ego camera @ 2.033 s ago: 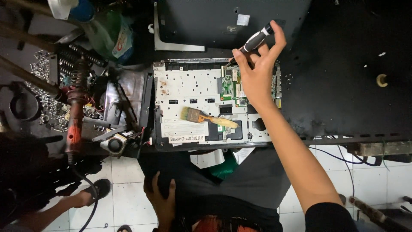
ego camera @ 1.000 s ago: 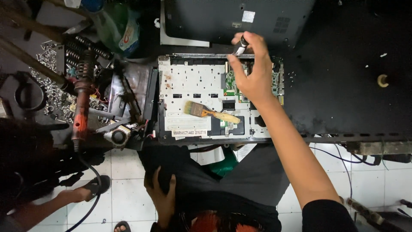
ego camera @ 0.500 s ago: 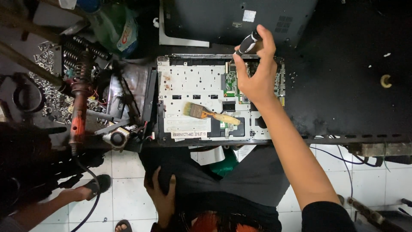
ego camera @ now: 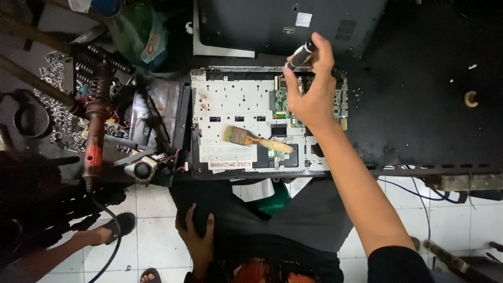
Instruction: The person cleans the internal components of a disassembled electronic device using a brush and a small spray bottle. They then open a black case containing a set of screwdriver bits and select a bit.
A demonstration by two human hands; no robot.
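Workbench first: a dark, dusty top that fills most of the view, with white floor tiles below its front edge. On it lies an opened laptop chassis, its pale metal inner plate facing up and a green circuit board exposed near the upper right of the plate. Just behind it sits a dark laptop cover, flat and closed side up. To the left is a crowded heap of tools, among them a soldering iron with a reddish grip and loose screws (too small to count).

A paintbrush with a wooden handle lies untouched across the lower middle of the chassis.

The right hand reaches over the circuit board and pinches a small screwdriver between thumb and fingertips, its dark handle up at the far edge of the chassis. The tip is hidden behind the hand, so I cannot tell which screw it meets. The left hand is off the bench, resting with fingers spread on the person's dark-clothed lap, holding nothing.

By my reading the work in hand is on a fastener at the board's top edge. The next move calls for the tip seated square and steady downward pressure while turning, lest it slip onto the board.
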